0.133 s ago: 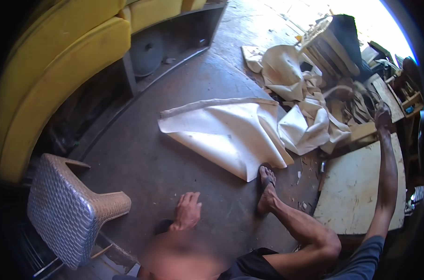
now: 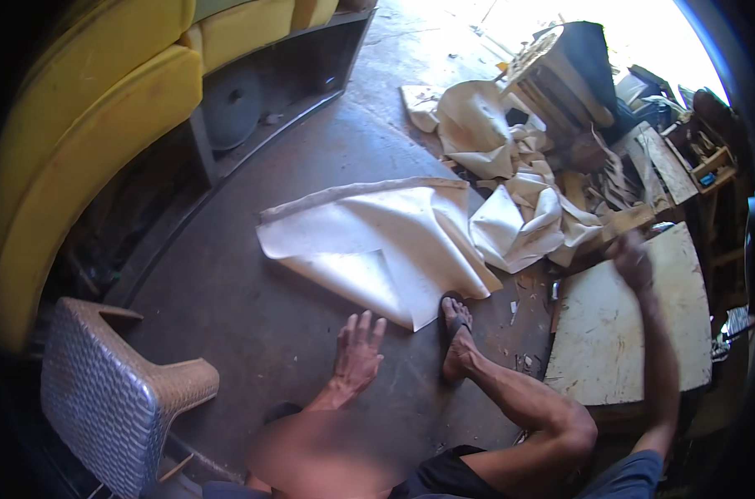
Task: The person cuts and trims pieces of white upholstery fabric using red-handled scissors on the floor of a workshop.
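Note:
My left hand (image 2: pixel 358 353) is over the grey floor, palm down with fingers spread, just below a creased white sheet (image 2: pixel 344 233) with a folded lower edge. My right hand (image 2: pixel 632 262) is blurred by motion above a worn pale board (image 2: pixel 598 333) at the right; I cannot make out whether it holds anything. My sandalled foot (image 2: pixel 458 337) rests at the sheet's lower right corner. More crumpled white pieces (image 2: pixel 514 224) lie behind the sheet, toward the right.
A textured plastic stool (image 2: pixel 99 391) lies tipped at the lower left. Yellow padded cushions (image 2: pixel 94 141) curve above a dark shelf with a round grey disc (image 2: pixel 232 112). A heap of scrap wood (image 2: pixel 706 162), dark padding (image 2: pixel 594 58) and debris fills the upper right.
My left hand has moved up and right toward the sheet, its fingers spreading. My right hand has come down and left from the scrap pile. The view has shifted slightly.

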Demonstrator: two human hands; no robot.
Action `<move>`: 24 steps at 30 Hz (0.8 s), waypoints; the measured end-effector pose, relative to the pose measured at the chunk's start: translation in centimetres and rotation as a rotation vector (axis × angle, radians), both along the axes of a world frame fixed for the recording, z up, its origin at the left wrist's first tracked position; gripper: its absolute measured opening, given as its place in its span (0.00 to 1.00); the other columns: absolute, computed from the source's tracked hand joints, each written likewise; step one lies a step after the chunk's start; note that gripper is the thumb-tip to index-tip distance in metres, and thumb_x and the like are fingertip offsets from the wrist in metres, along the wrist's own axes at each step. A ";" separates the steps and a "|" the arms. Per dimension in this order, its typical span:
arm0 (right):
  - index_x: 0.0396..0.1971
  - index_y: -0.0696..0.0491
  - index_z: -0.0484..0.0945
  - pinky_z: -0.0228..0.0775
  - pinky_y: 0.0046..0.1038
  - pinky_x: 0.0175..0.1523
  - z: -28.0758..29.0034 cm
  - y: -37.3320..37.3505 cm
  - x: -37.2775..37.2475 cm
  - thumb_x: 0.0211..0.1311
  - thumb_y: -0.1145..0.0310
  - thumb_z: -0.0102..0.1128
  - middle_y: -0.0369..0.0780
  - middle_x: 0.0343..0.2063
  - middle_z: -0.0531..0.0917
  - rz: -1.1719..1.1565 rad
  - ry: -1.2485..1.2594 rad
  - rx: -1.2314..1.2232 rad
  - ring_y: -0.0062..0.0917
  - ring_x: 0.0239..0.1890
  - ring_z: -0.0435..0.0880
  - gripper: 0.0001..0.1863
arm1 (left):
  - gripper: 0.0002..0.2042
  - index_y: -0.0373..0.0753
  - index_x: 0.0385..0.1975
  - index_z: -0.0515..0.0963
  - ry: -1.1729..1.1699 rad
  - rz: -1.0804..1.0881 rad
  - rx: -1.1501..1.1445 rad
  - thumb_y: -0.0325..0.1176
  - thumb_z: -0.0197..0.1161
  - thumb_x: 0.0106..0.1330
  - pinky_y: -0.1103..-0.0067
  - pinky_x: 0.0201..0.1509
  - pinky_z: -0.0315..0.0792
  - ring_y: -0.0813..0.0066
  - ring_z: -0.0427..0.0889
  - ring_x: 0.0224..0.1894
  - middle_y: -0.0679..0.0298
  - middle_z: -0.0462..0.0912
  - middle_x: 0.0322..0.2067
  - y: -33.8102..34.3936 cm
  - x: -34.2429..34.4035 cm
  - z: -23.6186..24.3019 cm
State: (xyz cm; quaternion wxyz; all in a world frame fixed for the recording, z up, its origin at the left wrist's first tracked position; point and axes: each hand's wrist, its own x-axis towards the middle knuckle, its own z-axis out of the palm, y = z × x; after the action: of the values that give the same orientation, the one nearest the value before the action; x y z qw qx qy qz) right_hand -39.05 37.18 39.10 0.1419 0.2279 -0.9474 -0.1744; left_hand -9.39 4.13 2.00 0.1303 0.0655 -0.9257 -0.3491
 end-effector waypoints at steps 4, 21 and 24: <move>0.33 0.46 0.75 0.72 0.44 0.35 -9.4 -3.6 12.5 0.61 0.57 0.59 0.44 0.31 0.82 0.037 -0.325 -0.027 0.45 0.32 0.82 0.09 | 0.17 0.44 0.48 0.79 0.279 -0.108 -0.361 0.30 0.56 0.58 0.48 0.67 0.53 0.53 0.66 0.64 0.56 0.77 0.53 -1.6 -6.2 -7.7; 0.27 0.58 0.80 0.76 0.48 0.39 -37.7 17.7 9.4 0.61 0.48 0.57 0.57 0.27 0.82 -0.295 -0.722 -0.041 0.51 0.34 0.84 0.24 | 0.26 0.33 0.56 0.72 -0.266 0.364 -0.265 0.31 0.65 0.55 0.59 0.66 0.60 0.49 0.69 0.59 0.48 0.74 0.55 -8.2 6.1 -1.9; 0.29 0.58 0.83 0.76 0.49 0.43 -40.2 15.1 7.8 0.59 0.46 0.56 0.58 0.30 0.83 -0.287 -0.785 -0.171 0.53 0.37 0.84 0.26 | 0.29 0.37 0.61 0.69 -0.434 0.186 -0.223 0.40 0.62 0.60 0.54 0.67 0.57 0.44 0.63 0.64 0.44 0.67 0.62 -1.5 6.0 -2.9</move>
State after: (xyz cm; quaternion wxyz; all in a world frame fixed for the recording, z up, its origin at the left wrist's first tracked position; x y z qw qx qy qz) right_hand -31.23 52.28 -1.07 -0.2370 0.1304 -0.9626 -0.0132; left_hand -3.34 2.64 -0.89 -0.0333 0.2089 -0.9548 -0.2090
